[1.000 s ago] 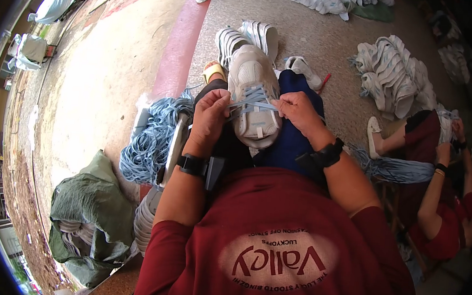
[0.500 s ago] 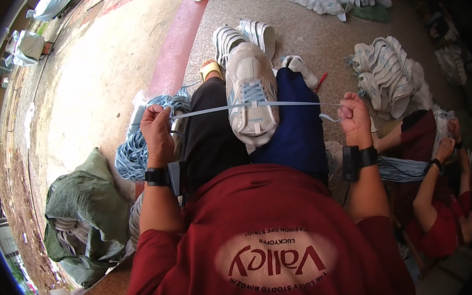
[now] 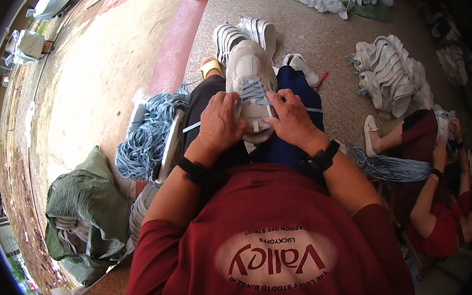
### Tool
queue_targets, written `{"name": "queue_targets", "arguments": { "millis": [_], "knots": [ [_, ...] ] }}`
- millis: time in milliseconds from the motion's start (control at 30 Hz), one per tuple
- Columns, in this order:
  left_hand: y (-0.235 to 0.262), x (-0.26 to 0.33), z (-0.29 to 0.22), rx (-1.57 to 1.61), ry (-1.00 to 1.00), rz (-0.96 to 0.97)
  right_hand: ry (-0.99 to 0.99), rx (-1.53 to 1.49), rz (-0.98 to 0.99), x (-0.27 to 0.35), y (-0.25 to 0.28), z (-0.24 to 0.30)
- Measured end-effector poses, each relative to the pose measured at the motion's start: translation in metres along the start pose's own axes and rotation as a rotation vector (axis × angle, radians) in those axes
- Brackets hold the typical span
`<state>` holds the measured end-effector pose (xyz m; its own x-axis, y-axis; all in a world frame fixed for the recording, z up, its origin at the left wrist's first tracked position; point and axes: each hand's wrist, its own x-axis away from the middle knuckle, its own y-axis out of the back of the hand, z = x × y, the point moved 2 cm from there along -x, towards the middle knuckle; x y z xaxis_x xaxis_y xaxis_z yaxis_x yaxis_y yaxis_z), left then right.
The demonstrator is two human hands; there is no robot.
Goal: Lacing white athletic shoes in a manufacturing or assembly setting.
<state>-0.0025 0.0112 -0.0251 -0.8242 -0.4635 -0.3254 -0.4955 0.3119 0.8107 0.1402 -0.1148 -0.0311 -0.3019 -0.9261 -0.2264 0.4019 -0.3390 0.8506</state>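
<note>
A beige and white sneaker point(image 3: 250, 64) rests on my lap, toe pointing away, with light blue lace point(image 3: 252, 90) crossed over its tongue. My left hand point(image 3: 219, 122) is closed at the left side of the shoe's opening, and a loose lace end sticks out past its outer edge. On the opposite side my right hand point(image 3: 297, 119) pinches at the upper eyelets with thumb and forefinger. A lace end shows beyond it over my blue-covered thigh. The fingertips partly hide the lace where they grip.
To my left lies a heap of blue laces point(image 3: 149, 140), with a green sack point(image 3: 88, 219) nearer. Shoe uppers point(image 3: 244, 35) stand ahead, and a larger pile of uppers point(image 3: 388, 74) sits to the right. A co-worker in red point(image 3: 437, 216) sits at the right beside another lace bundle point(image 3: 397, 168).
Both hands have come inward from wide apart, where they held the lace stretched across the shoe, to the two sides of its opening. The lace no longer spans taut between them.
</note>
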Motion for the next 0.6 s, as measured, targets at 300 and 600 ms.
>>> {"name": "queue_targets", "arguments": {
  "millis": [300, 600],
  "knots": [
    [-0.002, -0.011, 0.005, -0.076, -0.182, -0.175, 0.000, -0.082, 0.015, -0.013, 0.004, -0.006],
    [0.000, -0.008, -0.001, 0.139, -0.175, -0.188, -0.001, -0.141, -0.051, -0.011, 0.009, -0.001]
  ]
}}
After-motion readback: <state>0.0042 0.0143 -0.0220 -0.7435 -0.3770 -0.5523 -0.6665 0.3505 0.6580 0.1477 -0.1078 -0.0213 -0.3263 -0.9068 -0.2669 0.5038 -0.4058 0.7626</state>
